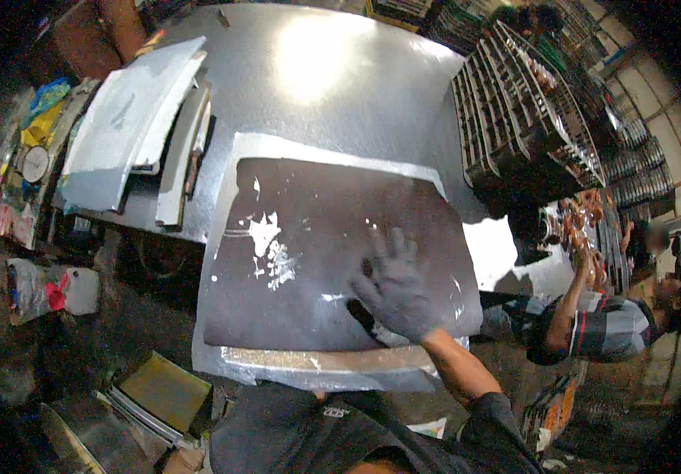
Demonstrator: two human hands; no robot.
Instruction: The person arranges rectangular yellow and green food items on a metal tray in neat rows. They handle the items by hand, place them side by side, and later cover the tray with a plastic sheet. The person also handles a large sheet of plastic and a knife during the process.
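Observation:
My right hand [396, 290], in a grey glove, is spread palm down over a dark brown sheet [328, 249]. It is blurred, and whether it presses on the sheet or hovers just above it I cannot tell. Nothing shows in its grasp. White flakes and smears [266, 234] mark the sheet, mostly on its left half. Beneath lies a larger pale sheet [213, 290], its edges showing around the brown one. A tan layered edge [316, 359] in clear plastic film shows along the near side. My left hand is out of view.
Underneath is a shiny metal table [245, 77]. White boards [121, 118] stack at its left; a slotted rack [518, 112] stands at its right. A person [601, 326] works at the right by hanging copper-coloured parts [583, 225]. A low stand [165, 391] sits lower left.

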